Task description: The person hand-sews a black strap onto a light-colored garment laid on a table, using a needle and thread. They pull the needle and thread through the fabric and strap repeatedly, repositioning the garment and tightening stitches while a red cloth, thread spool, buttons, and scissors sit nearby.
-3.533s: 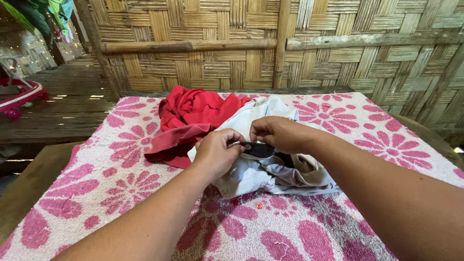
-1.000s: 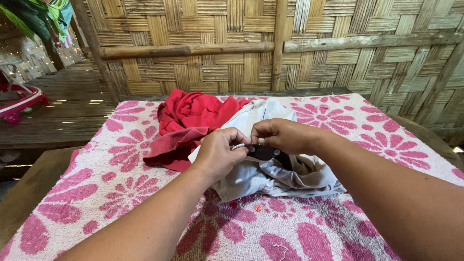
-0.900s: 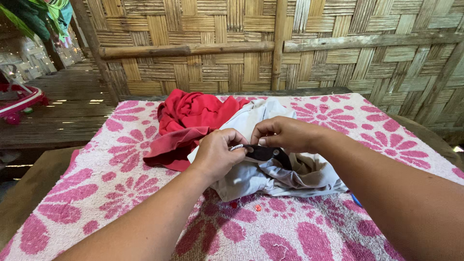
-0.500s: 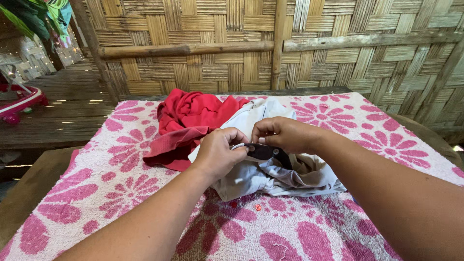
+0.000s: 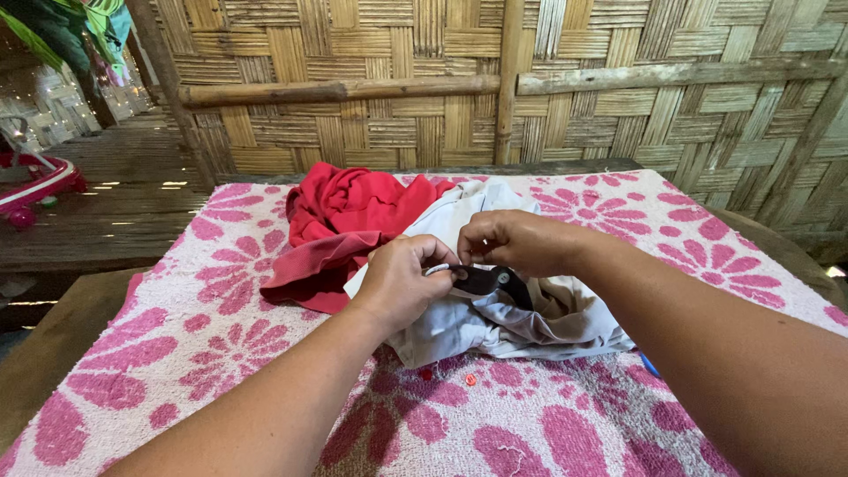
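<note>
My left hand (image 5: 402, 287) and my right hand (image 5: 517, 243) meet over a crumpled light grey garment (image 5: 521, 331) in the middle of the table. Between their fingertips is a small black object (image 5: 484, 281) with a silver rivet. The left hand pinches its left end and the right hand's fingers curl over its top. What the object is cannot be made out. A red garment (image 5: 349, 221) lies bunched just behind the left hand, partly under the grey one.
A pink towel with a flower pattern (image 5: 203, 336) covers the wooden table. A small red button (image 5: 470, 380) and a blue bit (image 5: 649, 364) lie on it near the grey garment. A woven bamboo wall (image 5: 530, 88) stands behind, and a wooden floor (image 5: 106, 221) extends left.
Both hands stay at the same spot over the grey garment with the black object between them; only slight finger shifts show.
</note>
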